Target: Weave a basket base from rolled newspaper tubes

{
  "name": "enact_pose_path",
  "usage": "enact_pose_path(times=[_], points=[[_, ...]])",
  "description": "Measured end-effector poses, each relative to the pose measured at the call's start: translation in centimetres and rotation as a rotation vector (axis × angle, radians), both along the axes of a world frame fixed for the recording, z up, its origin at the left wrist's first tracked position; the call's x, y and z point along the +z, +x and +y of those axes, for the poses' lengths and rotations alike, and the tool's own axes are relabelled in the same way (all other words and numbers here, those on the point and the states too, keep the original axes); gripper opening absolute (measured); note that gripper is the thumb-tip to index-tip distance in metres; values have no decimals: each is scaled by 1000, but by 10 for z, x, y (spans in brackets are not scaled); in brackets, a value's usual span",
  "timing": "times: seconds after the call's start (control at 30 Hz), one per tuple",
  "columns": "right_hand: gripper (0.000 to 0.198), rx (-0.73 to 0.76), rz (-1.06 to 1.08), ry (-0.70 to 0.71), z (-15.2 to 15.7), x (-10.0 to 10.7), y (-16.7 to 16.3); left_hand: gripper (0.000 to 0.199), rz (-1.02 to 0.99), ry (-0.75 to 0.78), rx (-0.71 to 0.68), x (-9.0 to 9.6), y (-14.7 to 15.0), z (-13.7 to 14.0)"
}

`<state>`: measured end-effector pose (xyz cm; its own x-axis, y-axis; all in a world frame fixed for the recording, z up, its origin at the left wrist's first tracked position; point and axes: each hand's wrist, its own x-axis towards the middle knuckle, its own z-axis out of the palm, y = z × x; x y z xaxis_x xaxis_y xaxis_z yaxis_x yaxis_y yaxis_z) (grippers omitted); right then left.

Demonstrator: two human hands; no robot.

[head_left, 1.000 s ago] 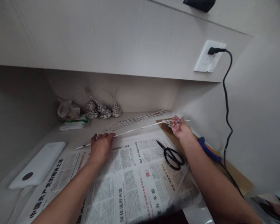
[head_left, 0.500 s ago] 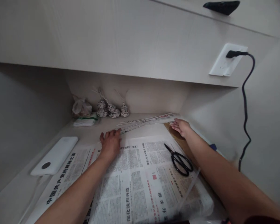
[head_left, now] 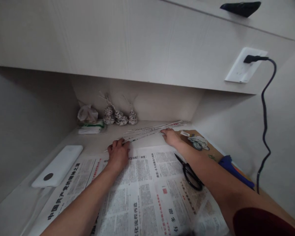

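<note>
My left hand [head_left: 118, 154] rests at the back edge of the newspaper [head_left: 142, 178], its fingers bent round the near ends of thin rolled paper sticks [head_left: 144, 135]. Farther right, my right hand [head_left: 171, 137] has its fingertips together on the same sticks, close to their middle. More paper sticks [head_left: 157, 126] lie loosely crossed just behind. Black-handled scissors [head_left: 191, 175] lie on the newspaper, partly covered by my right forearm.
Gourd-shaped woven paper pieces [head_left: 121, 118] stand against the back wall. Beside them are a plastic bag [head_left: 88, 113] and a tissue pack [head_left: 90, 127]. A white power bank [head_left: 59, 165] lies left. Cardboard [head_left: 212, 151] and a blue object [head_left: 233, 170] lie right, below a socket [head_left: 245, 65].
My right hand has moved left from the cardboard to the paper sticks, uncovering a crumpled bundle on the cardboard. My left hand stays at the near stick ends.
</note>
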<state>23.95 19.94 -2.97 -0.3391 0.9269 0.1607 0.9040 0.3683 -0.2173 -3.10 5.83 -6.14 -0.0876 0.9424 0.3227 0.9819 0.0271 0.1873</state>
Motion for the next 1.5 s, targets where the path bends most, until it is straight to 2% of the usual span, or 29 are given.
enact_pose_path(times=[0.13, 0.33, 0.5, 0.67, 0.87, 1.13, 1.5], points=[[30, -20, -146, 15, 15, 4, 8, 39, -9, -27, -6, 2, -1, 0], [29, -126, -253, 32, 35, 12, 17, 48, -36, 7, -55, -9, -1, 7], [34, -50, -250, 83, 43, 13, -6, 46, -59, 29, -78, -13, 0, 8], [37, 50, -248, 78, 54, 8, -32, 39, -103, 66, -126, -12, 0, 8], [28, 70, -268, 67, 72, 0, -47, 34, -126, 70, -117, -12, 1, 9], [23, 101, -223, 142, 66, -4, -58, 31, -157, 80, -127, -13, 0, 10], [25, 91, -161, 246, 61, 21, -49, 30, -186, 79, -120, -12, 0, 10]])
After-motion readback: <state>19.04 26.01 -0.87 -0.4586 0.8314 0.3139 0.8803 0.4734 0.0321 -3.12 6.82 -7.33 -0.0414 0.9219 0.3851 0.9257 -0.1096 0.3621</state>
